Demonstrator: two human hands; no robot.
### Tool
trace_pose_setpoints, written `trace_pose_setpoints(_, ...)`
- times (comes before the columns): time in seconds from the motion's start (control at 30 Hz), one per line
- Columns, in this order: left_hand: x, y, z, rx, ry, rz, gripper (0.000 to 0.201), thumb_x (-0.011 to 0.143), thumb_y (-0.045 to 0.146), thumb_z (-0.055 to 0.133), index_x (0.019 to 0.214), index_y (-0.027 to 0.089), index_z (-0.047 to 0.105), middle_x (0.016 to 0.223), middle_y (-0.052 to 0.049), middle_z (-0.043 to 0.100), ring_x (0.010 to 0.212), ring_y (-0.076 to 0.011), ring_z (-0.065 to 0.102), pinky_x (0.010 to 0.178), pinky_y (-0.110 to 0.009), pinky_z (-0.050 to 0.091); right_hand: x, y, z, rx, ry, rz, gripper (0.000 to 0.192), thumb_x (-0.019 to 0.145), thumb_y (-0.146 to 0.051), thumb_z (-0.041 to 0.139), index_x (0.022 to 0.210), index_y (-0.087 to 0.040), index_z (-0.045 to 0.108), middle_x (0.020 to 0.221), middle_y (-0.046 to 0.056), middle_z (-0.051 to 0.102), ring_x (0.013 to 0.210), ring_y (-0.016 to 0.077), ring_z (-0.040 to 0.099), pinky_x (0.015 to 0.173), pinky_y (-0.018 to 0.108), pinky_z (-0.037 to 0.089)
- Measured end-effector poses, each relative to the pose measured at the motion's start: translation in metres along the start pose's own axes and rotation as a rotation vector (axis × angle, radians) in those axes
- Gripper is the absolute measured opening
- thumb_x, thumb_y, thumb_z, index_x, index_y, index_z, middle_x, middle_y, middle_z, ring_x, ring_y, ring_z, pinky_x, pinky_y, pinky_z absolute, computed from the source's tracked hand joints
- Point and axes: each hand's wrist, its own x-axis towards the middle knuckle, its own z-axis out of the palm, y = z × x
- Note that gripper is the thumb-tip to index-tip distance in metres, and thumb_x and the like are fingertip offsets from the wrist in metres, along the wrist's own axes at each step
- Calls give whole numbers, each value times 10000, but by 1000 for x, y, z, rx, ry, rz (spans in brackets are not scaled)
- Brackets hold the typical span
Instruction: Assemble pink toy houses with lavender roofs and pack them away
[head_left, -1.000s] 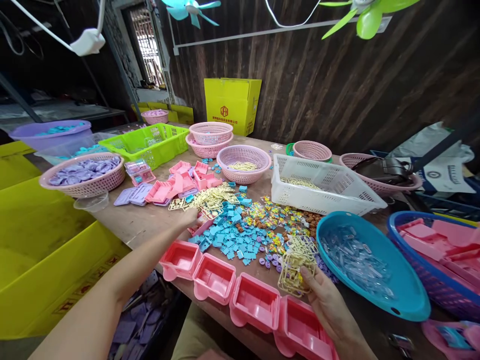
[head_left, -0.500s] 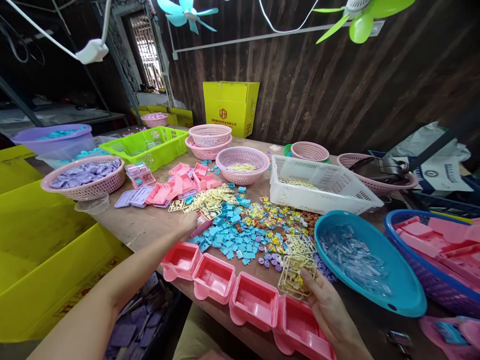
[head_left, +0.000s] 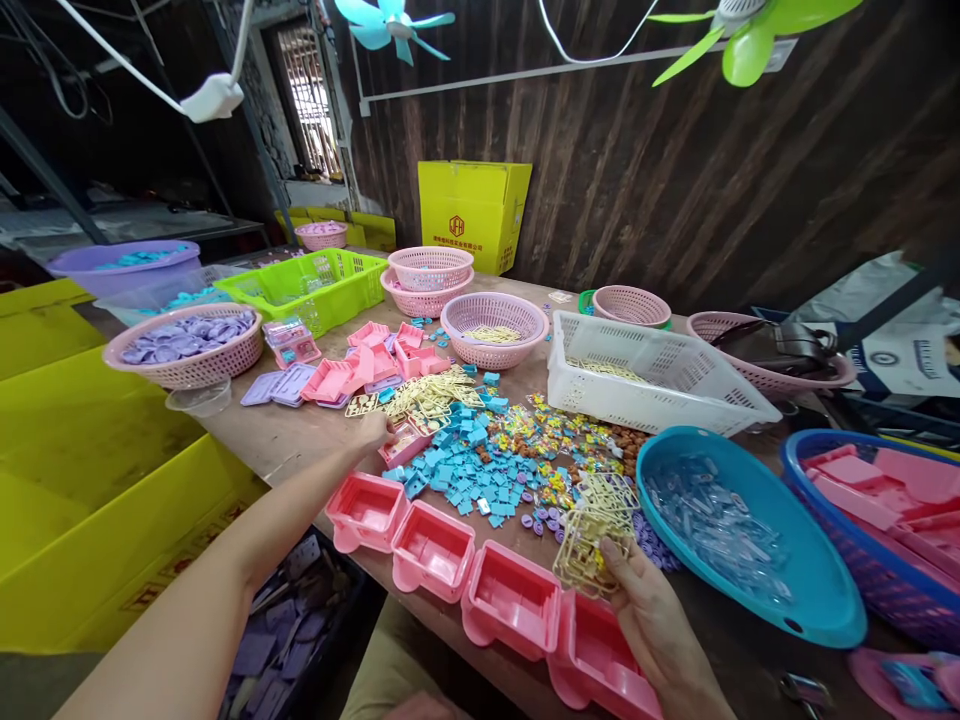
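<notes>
My left hand (head_left: pixel 373 432) reaches forward over the table and its fingers rest on a small pink piece (head_left: pixel 405 447) at the edge of a pile of cream plastic frames (head_left: pixel 431 395). My right hand (head_left: pixel 649 610) holds a bunch of cream plastic frames (head_left: pixel 589 545) above the near edge. Several open pink boxes (head_left: pixel 435 548) stand in a row along the front edge, between my hands. Small blue square pieces (head_left: pixel 469 465) lie heaped behind them.
A white crate (head_left: pixel 652 375), pink baskets (head_left: pixel 491 325), a green crate (head_left: pixel 304 285) and a basket of purple parts (head_left: pixel 184 345) ring the table. A blue bowl of clear pieces (head_left: pixel 739 530) sits right. Yellow boxes (head_left: pixel 90 500) stand left. Fans (head_left: pixel 742 35) hang overhead.
The view has shifted slightly. My left hand has closed in a little on the pink piece. My right hand keeps the cream frames in much the same place.
</notes>
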Motion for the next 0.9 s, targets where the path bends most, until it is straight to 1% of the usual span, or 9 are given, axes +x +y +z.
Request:
trace_pose_setpoints(0.17,-6,2,-5,-86,112,70,286,867,359,537,1031,128,575,1022,-48,594,887,-186,590,762,-361,512,0,-2,-3,-5,28,2,529,579,-426,787,1029,-229,589,855,35,704,753,242,664,638,349,547)
trace_pose_setpoints(0.3,-16,0,-18,-153,229,151,141,790,213,615,898,128,582,813,-9,591,781,-148,570,734,-299,465,-3,-10,-2,-48,-32,28,487,571,-442,790,970,-227,612,855,41,697,766,237,654,658,342,537)
trace_pose_setpoints(0.43,-43,15,-25,-252,322,257,301,701,107,591,996,149,545,725,30,539,724,-129,543,676,-219,413,-10,-23,8,-202,-95,-42,442,613,-485,751,945,-219,632,877,56,686,797,231,634,693,331,515)
trace_pose_setpoints(0.5,-67,35,-19,-372,277,384,413,710,124,557,1116,165,491,746,31,538,703,-116,542,650,-203,416,-16,-32,17,-366,-147,-149,397,639,-468,734,934,-218,644,892,63,678,805,236,623,711,331,502)
trace_pose_setpoints(0.57,-98,64,-7,-565,129,594,474,730,138,522,1197,173,449,776,13,560,694,-117,550,632,-203,423,-25,-39,30,-557,-229,-317,272,703,-414,683,898,-227,653,945,70,664,859,243,611,763,341,485)
trace_pose_setpoints(0.63,-131,96,7,-594,-30,747,442,767,154,493,1207,190,466,774,-1,595,666,-118,551,613,-207,417,-33,-46,42,-719,-317,-500,137,765,-327,610,860,-239,653,1055,77,637,979,253,577,859,371,449)
trace_pose_setpoints(0.7,-159,127,19,-562,-130,858,419,793,141,472,1206,208,484,790,-9,629,674,-119,562,626,-211,411,-40,-51,50,-834,-360,-624,119,779,-249,564,863,-247,649,1166,75,597,1101,263,515,946,410,392)
trace_pose_setpoints(0.77,-177,150,28,-561,-174,927,423,817,131,450,1231,216,471,806,-12,642,691,-121,568,654,-220,413,-46,-55,48,-915,-351,-624,170,775,-207,542,908,-249,638,1156,70,603,1098,261,511,932,414,394)
trace_pose_setpoints(0.9,-185,168,53,-670,-250,943,446,895,220,404,1337,210,344,863,-40,643,744,-139,582,716,-267,450,-57,-61,19,-1030,-254,-442,128,802,-219,506,879,-242,605,842,34,659,786,206,585,687,317,442)
